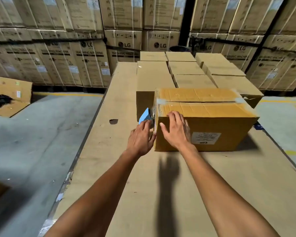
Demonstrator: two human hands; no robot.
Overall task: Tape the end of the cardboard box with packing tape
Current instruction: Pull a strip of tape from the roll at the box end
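our left hand point(140, 139) grips a blue tape dispenser point(144, 116) against the left end of the cardboard box point(205, 117); our right hand point(175, 130) lies open, fingers spread flat over its near top corner. the box sits on a cardboard-covered surface point(161, 194) — smaller cartons point(186, 69) behind it, grey concrete floor point(32, 134) to its left, stacked washing-machine boxes point(75, 62) walling the room beyond.

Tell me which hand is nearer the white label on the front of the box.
Right. The right hand lies flat on the box's near face just left of the white label; the left hand is past the box's left corner, holding the blue tape dispenser.
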